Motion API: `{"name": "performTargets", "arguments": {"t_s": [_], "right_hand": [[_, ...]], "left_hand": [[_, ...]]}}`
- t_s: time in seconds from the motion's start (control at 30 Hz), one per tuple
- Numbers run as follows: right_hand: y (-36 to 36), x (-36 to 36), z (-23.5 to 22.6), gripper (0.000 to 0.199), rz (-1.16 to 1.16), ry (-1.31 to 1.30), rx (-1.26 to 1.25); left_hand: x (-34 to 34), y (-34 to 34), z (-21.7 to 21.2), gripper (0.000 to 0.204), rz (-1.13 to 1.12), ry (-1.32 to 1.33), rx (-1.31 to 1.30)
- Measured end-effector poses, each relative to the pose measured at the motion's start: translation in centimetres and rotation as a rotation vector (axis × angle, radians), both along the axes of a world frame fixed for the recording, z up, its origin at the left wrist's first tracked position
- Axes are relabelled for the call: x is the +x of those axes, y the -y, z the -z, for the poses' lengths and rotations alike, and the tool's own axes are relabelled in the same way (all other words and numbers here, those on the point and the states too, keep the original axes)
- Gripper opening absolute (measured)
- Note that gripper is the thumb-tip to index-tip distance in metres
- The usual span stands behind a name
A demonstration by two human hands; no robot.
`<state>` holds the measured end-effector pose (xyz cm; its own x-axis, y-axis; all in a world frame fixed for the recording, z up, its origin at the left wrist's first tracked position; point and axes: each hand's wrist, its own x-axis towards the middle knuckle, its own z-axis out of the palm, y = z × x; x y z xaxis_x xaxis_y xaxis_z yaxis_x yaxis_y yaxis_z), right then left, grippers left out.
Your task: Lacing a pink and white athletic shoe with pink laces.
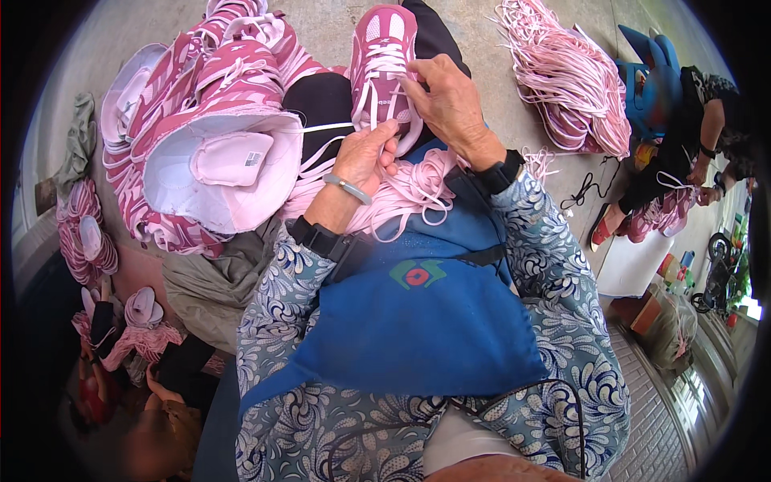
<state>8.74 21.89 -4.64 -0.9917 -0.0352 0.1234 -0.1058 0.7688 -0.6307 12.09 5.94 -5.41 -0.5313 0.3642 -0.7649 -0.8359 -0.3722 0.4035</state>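
Note:
A pink and white shoe upper [385, 34] lies over my lap with its toe pointing away from me. White shoelace [372, 103] crosses its eyelets, and loose lengths hang at its near end. My left hand [363, 163] is closed at the near end of the upper, thumb and fingers pinched on the shoelace. On the upper's right side, my right hand [446, 103] has its thumb and fingertips together at the eyelet row, pinching the lace; the exact grip is partly hidden. A heap of loose pink laces [414, 189] rests on my blue apron [418, 337] beneath my hands.
Stacked pink shoe uppers [237, 80] stand close on my left. A big bundle of pink laces [566, 88] lies at the far right. People sit working at the right and lower left, one holding a pink upper [658, 215]. A blue chair [646, 88] stands behind.

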Motion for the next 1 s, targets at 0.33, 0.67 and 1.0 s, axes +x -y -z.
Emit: {"name": "performTargets", "arguments": {"t_s": [0.33, 0.67, 1.0], "right_hand": [[1.7, -1.0, 0.6, 0.010, -0.169, -0.007, 0.373], [-1.3, -2.6, 3.5, 0.028, -0.019, 0.361, -0.265], [-0.9, -0.6, 1.5, 0.021, 0.010, 0.123, -0.205]], "left_hand": [[0.6, -0.5, 1.2, 0.019, -0.239, 0.126, 0.095], [0.4, -0.6, 1.1, 0.022, -0.361, 0.188, 0.380], [0.2, -2.1, 0.7, 0.018, -0.174, -0.056, 0.130]]}}
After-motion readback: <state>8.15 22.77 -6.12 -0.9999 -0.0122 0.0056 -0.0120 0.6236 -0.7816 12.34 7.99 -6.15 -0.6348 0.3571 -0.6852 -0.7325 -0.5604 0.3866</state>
